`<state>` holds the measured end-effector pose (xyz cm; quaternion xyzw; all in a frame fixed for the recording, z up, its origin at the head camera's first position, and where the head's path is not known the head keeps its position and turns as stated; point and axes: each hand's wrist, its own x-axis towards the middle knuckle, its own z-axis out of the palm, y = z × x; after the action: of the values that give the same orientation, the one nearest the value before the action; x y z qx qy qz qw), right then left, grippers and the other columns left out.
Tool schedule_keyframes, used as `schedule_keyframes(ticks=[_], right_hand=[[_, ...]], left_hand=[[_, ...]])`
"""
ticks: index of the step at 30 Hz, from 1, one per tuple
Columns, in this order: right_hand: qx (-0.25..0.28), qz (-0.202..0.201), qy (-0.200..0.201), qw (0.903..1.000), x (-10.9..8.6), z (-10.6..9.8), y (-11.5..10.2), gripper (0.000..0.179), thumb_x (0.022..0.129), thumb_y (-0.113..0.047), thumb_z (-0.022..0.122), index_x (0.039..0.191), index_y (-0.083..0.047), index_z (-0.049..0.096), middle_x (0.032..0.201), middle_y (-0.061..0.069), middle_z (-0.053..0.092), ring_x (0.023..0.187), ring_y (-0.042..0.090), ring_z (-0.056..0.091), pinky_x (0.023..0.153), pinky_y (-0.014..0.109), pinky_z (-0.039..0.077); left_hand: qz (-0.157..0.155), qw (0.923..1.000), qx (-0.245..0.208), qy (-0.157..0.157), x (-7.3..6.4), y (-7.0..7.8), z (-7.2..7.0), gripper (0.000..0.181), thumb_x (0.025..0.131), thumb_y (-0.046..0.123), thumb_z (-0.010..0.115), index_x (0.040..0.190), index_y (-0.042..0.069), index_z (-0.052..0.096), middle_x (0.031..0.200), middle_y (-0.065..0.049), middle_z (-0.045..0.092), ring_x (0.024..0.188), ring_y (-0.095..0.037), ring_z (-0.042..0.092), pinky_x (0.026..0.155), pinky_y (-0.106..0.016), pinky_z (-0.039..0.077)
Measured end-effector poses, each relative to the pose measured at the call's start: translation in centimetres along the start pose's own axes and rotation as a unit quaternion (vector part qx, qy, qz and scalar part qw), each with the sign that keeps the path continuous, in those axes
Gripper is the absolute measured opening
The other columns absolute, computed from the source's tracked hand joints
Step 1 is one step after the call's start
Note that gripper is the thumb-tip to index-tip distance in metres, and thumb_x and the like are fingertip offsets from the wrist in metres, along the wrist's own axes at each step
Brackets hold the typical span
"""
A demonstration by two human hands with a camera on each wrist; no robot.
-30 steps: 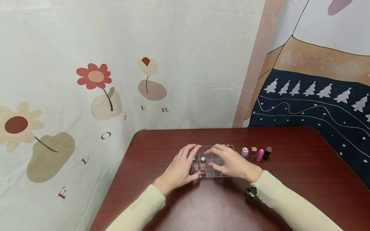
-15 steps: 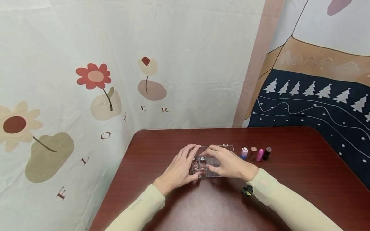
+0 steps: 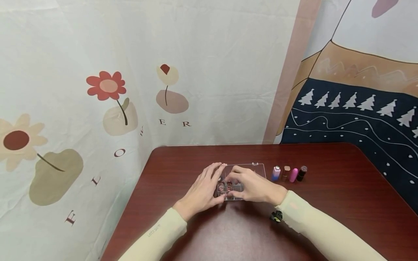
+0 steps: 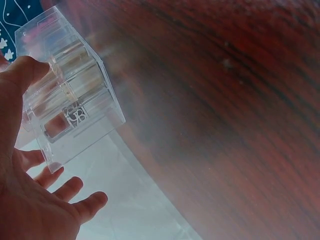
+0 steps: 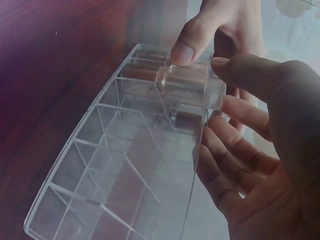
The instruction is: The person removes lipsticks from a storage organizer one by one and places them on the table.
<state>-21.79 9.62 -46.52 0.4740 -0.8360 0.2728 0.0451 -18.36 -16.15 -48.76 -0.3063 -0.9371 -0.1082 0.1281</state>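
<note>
A clear divided organizer box [image 3: 242, 188] stands on the table, with clear lipstick tubes [image 3: 221, 187] in its left compartments. My left hand [image 3: 203, 188] holds the box's left end, its thumb along the near side and fingers at the far edge. One tube [image 4: 76, 114] bears a silver logo behind the clear wall. My right hand [image 3: 256, 185] is over the box, thumb and index finger curled round a clear lipstick tube [image 5: 185, 86] beside the left hand's thumb. Its other fingers lie along the box's edge in the right wrist view. The compartments [image 5: 95, 165] farther right hold nothing visible.
Right of the box stand several lipsticks in a row: a pink-and-blue one [image 3: 276, 173], a brown one [image 3: 286, 173], a bright pink one [image 3: 293, 175] and a black one [image 3: 302, 174]. The red-brown table [image 3: 209, 232] meets a printed curtain [image 3: 209, 72] behind.
My right hand has moved left across the box, and its thumb and index finger have come round a lipstick tube at the left end. The left hand has stayed in place.
</note>
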Motion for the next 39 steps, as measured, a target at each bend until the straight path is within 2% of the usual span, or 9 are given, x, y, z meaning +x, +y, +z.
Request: schedule_keyframes(ticks=[6, 13, 17, 22, 39], right_hand=[[0.000, -0.005, 0.007, 1.0000, 0.23, 0.34, 0.08, 0.032, 0.096, -0.020, 0.096, 0.124, -0.009, 0.084, 0.108, 0.006, 0.072, 0.094, 0.022, 0.079, 0.084, 0.029, 0.068], [-0.012, -0.007, 0.015, 0.9998, 0.45, 0.51, -0.03, 0.021, 0.096, -0.012, 0.095, 0.114, -0.008, 0.085, 0.103, 0.002, 0.073, 0.088, 0.010, 0.075, 0.080, 0.021, 0.066], [-0.014, -0.007, 0.015, 0.9998, 0.51, 0.46, -0.18, 0.017, 0.097, -0.011, 0.094, 0.111, -0.008, 0.086, 0.102, 0.001, 0.073, 0.087, 0.008, 0.075, 0.079, 0.022, 0.067], [-0.012, -0.002, 0.012, 0.9999, 0.53, 0.35, -0.34, 0.016, 0.098, -0.012, 0.094, 0.112, -0.007, 0.087, 0.102, 0.001, 0.074, 0.087, 0.007, 0.075, 0.078, 0.026, 0.069], [0.000, -0.002, 0.023, 0.9997, 0.39, 0.12, -0.53, 0.016, 0.098, -0.012, 0.094, 0.111, -0.006, 0.087, 0.101, 0.001, 0.074, 0.085, 0.010, 0.075, 0.076, 0.022, 0.066]], left_hand=[[-0.003, 1.0000, 0.000, -0.003, 0.00, 0.03, -0.08, 0.110, 0.095, 0.044, 0.092, 0.181, 0.007, 0.034, 0.179, -0.019, 0.044, 0.162, -0.042, 0.053, 0.131, -0.058, 0.055], [-0.005, 1.0000, -0.005, -0.001, 0.01, -0.01, 0.07, 0.110, 0.096, 0.043, 0.092, 0.182, 0.006, 0.033, 0.180, -0.019, 0.043, 0.163, -0.042, 0.052, 0.131, -0.059, 0.055], [-0.008, 0.9999, -0.004, -0.008, -0.02, -0.09, 0.13, 0.111, 0.095, 0.042, 0.092, 0.183, 0.009, 0.032, 0.180, -0.018, 0.042, 0.163, -0.041, 0.052, 0.131, -0.058, 0.055], [-0.009, 0.9999, -0.007, -0.010, -0.03, -0.13, 0.14, 0.112, 0.094, 0.041, 0.092, 0.183, 0.009, 0.031, 0.181, -0.018, 0.042, 0.164, -0.042, 0.051, 0.132, -0.057, 0.054], [-0.020, 0.9994, -0.014, -0.023, 0.08, -0.02, 0.11, 0.110, 0.099, 0.043, 0.090, 0.184, 0.010, 0.028, 0.183, -0.017, 0.039, 0.166, -0.040, 0.050, 0.133, -0.059, 0.053]])
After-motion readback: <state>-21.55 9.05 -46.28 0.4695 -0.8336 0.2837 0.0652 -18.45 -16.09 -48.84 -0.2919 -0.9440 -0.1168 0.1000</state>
